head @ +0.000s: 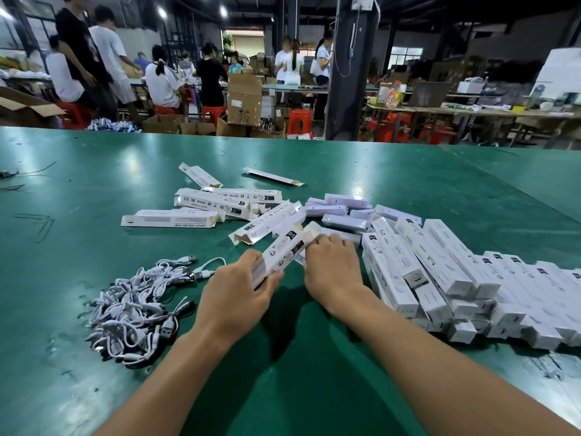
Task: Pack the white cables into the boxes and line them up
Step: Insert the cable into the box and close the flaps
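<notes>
While our left hand (pixel 239 291) grips the box (pixel 284 251), its long axis slanting away to the right, our right hand (pixel 333 265) curls round its far end, and the cables (pixel 135 303) lie piled just left, nearer the left hand.

The left hand (pixel 235 291) and the right hand (pixel 333 272), two in all, are holding one box (pixel 284 251). Beyond and left of that box, at least seven open boxes (pixel 169 219) are lying loose. Right of it, closed boxes (pixel 437 253) are lying stacked, too overlapped to count. Left of it, one heap of white cables (pixel 132 309) is lying, too tangled to count.
</notes>
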Demonstrator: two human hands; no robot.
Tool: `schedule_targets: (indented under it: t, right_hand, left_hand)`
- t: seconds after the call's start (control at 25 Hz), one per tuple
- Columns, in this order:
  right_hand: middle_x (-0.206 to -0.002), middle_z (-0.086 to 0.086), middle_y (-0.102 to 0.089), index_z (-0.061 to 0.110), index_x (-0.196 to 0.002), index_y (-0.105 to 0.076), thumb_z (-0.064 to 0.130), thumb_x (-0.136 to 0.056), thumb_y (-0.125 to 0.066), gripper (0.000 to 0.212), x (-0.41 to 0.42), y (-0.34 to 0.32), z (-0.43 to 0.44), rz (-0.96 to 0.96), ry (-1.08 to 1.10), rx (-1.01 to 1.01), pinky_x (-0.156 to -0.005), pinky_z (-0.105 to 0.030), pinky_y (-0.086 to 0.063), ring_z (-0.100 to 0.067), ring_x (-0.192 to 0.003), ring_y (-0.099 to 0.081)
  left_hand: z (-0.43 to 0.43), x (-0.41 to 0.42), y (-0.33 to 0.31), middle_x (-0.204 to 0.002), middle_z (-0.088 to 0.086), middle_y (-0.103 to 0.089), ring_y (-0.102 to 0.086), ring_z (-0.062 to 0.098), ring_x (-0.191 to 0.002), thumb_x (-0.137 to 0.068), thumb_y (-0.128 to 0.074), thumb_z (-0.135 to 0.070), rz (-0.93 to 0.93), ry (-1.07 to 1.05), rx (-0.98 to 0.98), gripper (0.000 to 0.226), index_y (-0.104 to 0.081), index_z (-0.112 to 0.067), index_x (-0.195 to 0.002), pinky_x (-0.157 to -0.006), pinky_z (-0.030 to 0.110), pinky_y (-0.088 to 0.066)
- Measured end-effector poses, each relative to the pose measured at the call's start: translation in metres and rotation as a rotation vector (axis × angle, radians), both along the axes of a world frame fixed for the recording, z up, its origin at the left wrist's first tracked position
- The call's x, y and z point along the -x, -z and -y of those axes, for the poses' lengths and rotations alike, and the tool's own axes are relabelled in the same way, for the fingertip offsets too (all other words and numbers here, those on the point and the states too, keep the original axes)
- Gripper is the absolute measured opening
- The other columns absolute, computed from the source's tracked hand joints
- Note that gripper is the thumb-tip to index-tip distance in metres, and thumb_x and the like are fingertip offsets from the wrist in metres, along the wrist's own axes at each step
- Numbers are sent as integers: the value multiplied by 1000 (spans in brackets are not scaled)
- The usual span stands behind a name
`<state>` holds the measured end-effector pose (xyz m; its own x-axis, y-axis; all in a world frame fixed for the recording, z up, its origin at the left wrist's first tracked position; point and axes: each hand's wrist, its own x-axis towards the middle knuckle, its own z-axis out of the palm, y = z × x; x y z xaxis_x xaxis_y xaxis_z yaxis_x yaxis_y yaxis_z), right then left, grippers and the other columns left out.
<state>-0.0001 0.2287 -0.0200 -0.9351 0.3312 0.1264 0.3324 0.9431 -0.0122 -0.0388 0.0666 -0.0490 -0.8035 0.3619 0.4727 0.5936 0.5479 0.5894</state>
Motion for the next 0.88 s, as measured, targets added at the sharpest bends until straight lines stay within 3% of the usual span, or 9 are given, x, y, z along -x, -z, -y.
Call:
schedule_targets:
  t: [0.12, 0.2, 0.28, 0.36, 0.48, 0.56, 0.64, 0.76, 0.88]
  right_hand:
    - [-102, -9, -60, 14, -85, -57, 22, -89, -56, 9, -8, -9, 7, 69, 90, 379, -71, -32, -41, -32, -93, -57]
    - [-80, -6, -59, 13, -74, -52, 25, -90, -53, 20, -13, -6, 2, -20, 123, 585, -62, -28, -44, -29, -75, -59]
    - [-81, -4, -66, 15, -83, -58, 27, -95, -55, 17, -21, -5, 0, -233, 185, 788, -55, -21, -48, -11, -60, -64]
    - [-88, 4, -68, 20, -106, -57, 23, -98, -60, 9, -29, -3, -2, -568, 233, 932, -51, -9, -42, 6, -62, -62]
    - [-88, 13, -66, 29, -139, -46, 15, -97, -65, 48, -36, 1, -5, -983, 153, 1024, -54, -2, -43, 15, -70, -61]
    - [-89, 18, -68, 30, -140, -47, 17, -97, -68, 49, -39, -2, -6, -1144, 117, 983, -58, -7, -49, 9, -74, -65]
    - [-93, 33, -67, 28, -139, -48, 24, -96, -69, 48, -41, -5, -10, -1247, 168, 976, -69, -10, -53, 4, -82, -68]
    - [-109, 16, -70, 26, -138, -52, 35, -94, -70, 48, -40, -8, -18, -1266, 248, 1102, -89, -19, -54, -4, -99, -69]
    - [-94, 15, -70, 27, -130, -58, 33, -92, -73, 41, -39, -6, -19, -1243, 223, 1133, -75, -9, -51, 2, -84, -69]
  left_hand:
    - [-1, 1, 0, -64, -6, -61, -56, 21, -58, -88, -71, -40, 4, -18, -8, 28, -49, -26, -78, -54, 34, -44]
    - [0, 1, 0, -60, -7, -59, -53, 16, -54, -89, -70, -40, -3, 3, -7, 32, -46, -26, -74, -51, 33, -40]
    - [1, 0, 0, -62, -9, -59, -52, 11, -52, -90, -70, -40, -17, 29, 4, 32, -44, -28, -74, -50, 30, -38]
    - [1, -1, 0, -59, -10, -56, -49, 8, -51, -90, -70, -41, -31, 50, 8, 32, -44, -29, -75, -48, 27, -36]
    - [2, 0, 1, -53, -12, -48, -46, 7, -48, -89, -70, -41, -63, 58, 14, 30, -46, -28, -76, -47, 24, -34]
    - [4, 1, 1, -55, -9, -53, -50, 10, -50, -90, -70, -40, -50, 72, 5, 25, -53, -24, -80, -49, 29, -40]
    - [5, 1, 0, -60, -6, -58, -54, 20, -54, -90, -70, -40, -75, 89, 16, 23, -59, -21, -86, -53, 35, -45]
    - [5, 1, -2, -64, -5, -60, -54, 24, -56, -90, -70, -40, -138, 127, 49, 22, -61, -20, -90, -54, 35, -46]
    - [5, 1, -2, -69, -5, -64, -56, 19, -56, -91, -67, -43, -136, 167, 33, 25, -62, -19, -95, -55, 35, -48]
